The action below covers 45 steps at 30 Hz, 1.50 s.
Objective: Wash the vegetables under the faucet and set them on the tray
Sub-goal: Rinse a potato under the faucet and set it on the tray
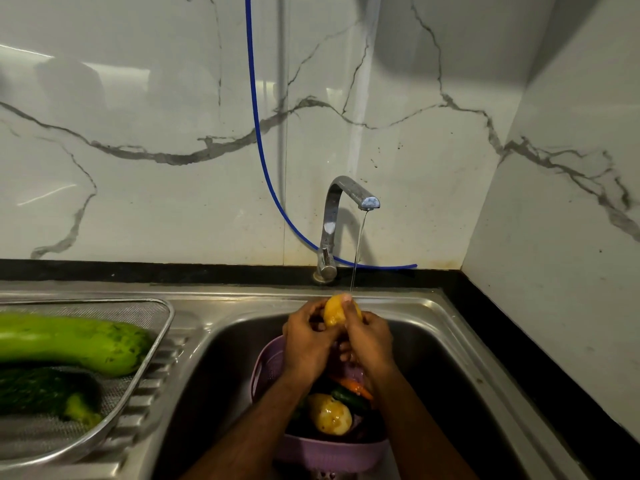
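Steel sink (433, 327) holds a purple basket (266, 365) with a potato (330, 415), cucumber (349, 398) and carrot (356, 388). Your left hand (306, 341) and right hand (369, 341) grip another potato (336, 311) under the faucet (341, 216) stream. Two gourds (72, 342) lie on the mesh tray (152, 344).

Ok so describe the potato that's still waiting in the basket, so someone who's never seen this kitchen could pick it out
Start at the steel sink under the running faucet; a lilac plastic basket sits in its basin. Near the basket's front lies the potato, wet, yellow and brown-speckled. Its neighbours are a dark green vegetable and an orange one, and the other yellow potato is up in the hands under the water.
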Each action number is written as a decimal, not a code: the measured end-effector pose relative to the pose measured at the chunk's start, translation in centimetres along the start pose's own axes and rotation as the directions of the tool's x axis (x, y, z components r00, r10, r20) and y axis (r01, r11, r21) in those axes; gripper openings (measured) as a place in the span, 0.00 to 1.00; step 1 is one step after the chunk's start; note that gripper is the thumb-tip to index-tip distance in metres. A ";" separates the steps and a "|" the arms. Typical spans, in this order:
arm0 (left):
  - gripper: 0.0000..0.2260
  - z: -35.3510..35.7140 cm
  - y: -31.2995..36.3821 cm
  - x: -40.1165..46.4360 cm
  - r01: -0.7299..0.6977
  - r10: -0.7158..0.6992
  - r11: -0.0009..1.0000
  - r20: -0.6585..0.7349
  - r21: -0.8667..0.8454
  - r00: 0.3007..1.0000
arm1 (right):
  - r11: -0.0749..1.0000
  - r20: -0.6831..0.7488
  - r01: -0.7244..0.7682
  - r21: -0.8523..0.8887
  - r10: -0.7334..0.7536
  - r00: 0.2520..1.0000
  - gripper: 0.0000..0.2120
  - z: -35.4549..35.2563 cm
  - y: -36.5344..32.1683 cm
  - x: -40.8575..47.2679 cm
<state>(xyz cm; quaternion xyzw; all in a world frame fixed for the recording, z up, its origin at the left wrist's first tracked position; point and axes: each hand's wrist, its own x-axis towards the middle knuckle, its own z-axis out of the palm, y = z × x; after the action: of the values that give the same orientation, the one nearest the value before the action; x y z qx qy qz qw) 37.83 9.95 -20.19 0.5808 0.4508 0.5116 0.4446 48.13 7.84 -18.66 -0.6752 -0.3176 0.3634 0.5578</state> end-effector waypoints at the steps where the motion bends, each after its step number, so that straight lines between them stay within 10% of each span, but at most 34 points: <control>1: 0.18 0.0 0.0 0.0 0.018 -0.018 1.000 0.008 -0.023 1.000 | 1.000 -0.015 -0.001 -0.025 0.001 1.000 0.22 -0.2 -0.1 0.2; 8: 0.11 -0.5 0.7 0.0 0.207 -0.197 0.965 0.079 -0.158 0.977 | 0.977 0.159 0.199 -0.076 -0.185 0.970 0.11 -2.3 -0.5 1.5; 21: 0.14 -6.3 1.7 -2.1 0.304 -0.317 0.946 0.114 0.115 0.942 | 0.846 0.544 0.399 -0.354 -0.161 0.823 0.34 -2.7 -1.1 -3.5; 25: 0.11 -9.6 5.4 -2.9 0.056 -0.107 0.924 0.116 0.377 0.988 | 0.799 0.497 0.473 -0.370 -0.260 0.828 0.24 -1.3 -1.8 -5.3; 31: 0.07 -14.3 10.7 -4.2 -0.206 0.148 0.775 0.145 0.597 0.978 | 0.657 0.418 0.545 -0.521 -0.360 0.834 0.37 0.1 -2.9 -7.6; 45: 0.13 -30.2 11.3 -7.0 -0.097 0.135 0.653 0.011 0.751 0.991 | 0.599 0.516 0.713 -0.364 -0.508 0.690 0.34 10.6 -8.8 -15.8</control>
<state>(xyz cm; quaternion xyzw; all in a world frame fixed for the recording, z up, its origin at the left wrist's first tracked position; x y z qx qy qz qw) 8.08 2.51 -8.06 0.7279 0.5934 0.3213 0.1220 30.54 1.77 -9.03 -0.5702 -0.7177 0.1578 0.3673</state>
